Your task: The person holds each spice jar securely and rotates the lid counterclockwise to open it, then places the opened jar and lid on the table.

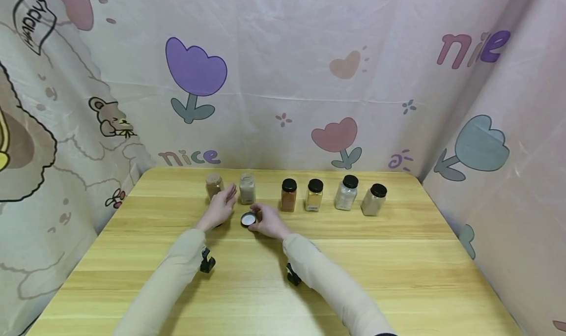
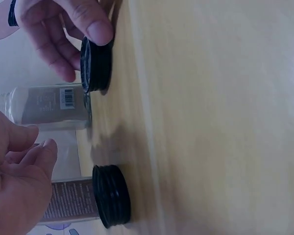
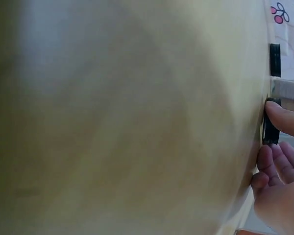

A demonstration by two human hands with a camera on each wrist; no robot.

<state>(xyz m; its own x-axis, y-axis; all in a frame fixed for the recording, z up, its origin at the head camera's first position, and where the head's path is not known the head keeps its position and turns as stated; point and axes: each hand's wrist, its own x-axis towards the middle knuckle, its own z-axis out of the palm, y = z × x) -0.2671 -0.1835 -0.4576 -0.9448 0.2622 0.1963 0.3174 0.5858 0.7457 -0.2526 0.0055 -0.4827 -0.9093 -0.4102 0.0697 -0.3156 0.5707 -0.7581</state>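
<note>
Pinching lid (image 1: 248, 220), right hand (image 1: 270, 222); left hand (image 1: 220, 206) loose

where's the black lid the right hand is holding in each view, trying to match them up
Head: lid, below and left of centre.
Left wrist: lid, upper left.
Right wrist: lid, near the right edge, about mid-height.
Shared landmark: the right hand pinching it.

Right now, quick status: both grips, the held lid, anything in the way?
Left grip empty, by leftmost jar. Right grip pinching black lid, white inside showing. Possible obstacle: second lid, in front of leftmost jar.
</note>
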